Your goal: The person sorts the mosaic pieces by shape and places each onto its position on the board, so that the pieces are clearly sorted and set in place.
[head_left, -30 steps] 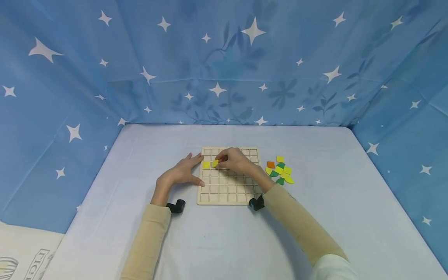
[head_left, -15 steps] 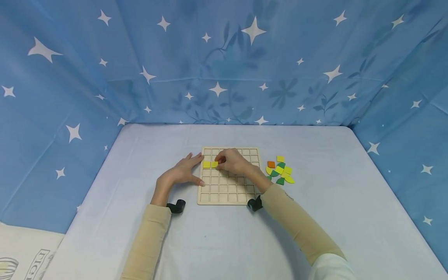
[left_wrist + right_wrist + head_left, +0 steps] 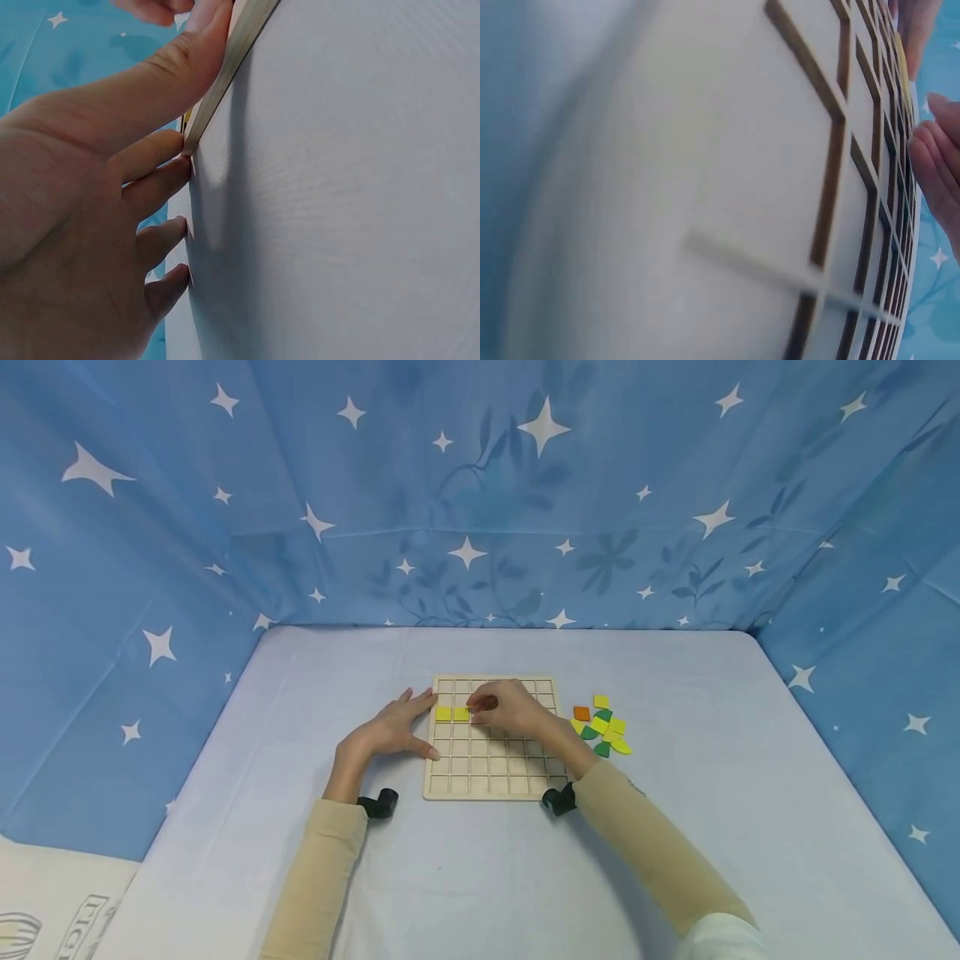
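Note:
A wooden grid board [image 3: 480,781] lies on the table, and two yellow square tiles [image 3: 452,714] sit side by side in cells near its upper left. My left hand [image 3: 393,727] spreads its straight fingers along the board's left side. In the left wrist view its thumb [image 3: 176,71] and fingertips reach the board's edge [image 3: 232,71]. My right hand [image 3: 512,706] hovers over the board, its bent fingertips just right of the second yellow tile, apart from it. The right wrist view shows those fingers [image 3: 934,154] close over the grid, with nothing visible between them.
Right of the board lies a loose cluster of pieces: an orange piece [image 3: 581,713], a yellow square [image 3: 601,702], a yellow leaf-shaped piece [image 3: 621,746], a green piece [image 3: 602,749] and several others. A starry blue curtain [image 3: 480,502] stands behind the white-covered table [image 3: 480,877].
The second yellow tile, tilted in my right fingers before, now lies flat in its cell. My right hand has let go and shifted slightly right. The left hand stays put.

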A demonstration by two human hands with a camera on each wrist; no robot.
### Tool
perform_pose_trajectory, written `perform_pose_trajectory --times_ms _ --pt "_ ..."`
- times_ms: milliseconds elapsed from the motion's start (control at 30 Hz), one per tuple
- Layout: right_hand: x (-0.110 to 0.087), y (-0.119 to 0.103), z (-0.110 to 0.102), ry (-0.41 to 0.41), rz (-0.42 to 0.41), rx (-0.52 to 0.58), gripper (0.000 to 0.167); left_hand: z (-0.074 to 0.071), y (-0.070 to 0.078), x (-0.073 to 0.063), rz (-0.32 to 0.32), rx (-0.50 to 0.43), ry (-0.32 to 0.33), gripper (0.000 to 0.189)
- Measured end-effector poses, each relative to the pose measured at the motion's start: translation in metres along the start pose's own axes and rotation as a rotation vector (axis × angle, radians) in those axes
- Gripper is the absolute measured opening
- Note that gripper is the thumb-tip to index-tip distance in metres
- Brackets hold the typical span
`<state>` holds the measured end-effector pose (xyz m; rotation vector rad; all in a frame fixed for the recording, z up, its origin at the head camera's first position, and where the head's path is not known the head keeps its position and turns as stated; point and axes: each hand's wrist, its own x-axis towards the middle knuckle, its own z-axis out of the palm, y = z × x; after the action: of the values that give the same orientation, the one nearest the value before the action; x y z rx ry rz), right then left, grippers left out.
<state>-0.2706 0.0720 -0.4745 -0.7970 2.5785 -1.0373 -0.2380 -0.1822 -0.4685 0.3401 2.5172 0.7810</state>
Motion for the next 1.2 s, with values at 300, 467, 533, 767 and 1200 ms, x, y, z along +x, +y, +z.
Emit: perform_pose_trajectory --times_ms 300,467,533,767,1200 --pt "-0.027 0.013 -0.016 0.049 0.051 0.072 0.020 0.002 -0.002 0.001 -0.007 0.003 0.003 0.112" --pt "-0.044 0.024 -0.029 0.085 0.066 0.006 0.019 0.001 -0.001 -0.001 -0.007 -0.006 0.007 0.112" --pt "-0.052 0.031 -0.034 0.103 0.067 -0.014 0.019 0.001 -0.001 0.000 -0.006 -0.009 0.005 0.112" --pt "-0.075 0.056 -0.053 0.134 0.131 -0.006 0.020 0.002 0.002 -0.002 -0.009 -0.011 0.003 0.112" --pt "-0.098 0.087 -0.081 0.196 0.290 -0.047 0.020 0.000 0.003 -0.001 0.002 -0.007 0.009 0.113"
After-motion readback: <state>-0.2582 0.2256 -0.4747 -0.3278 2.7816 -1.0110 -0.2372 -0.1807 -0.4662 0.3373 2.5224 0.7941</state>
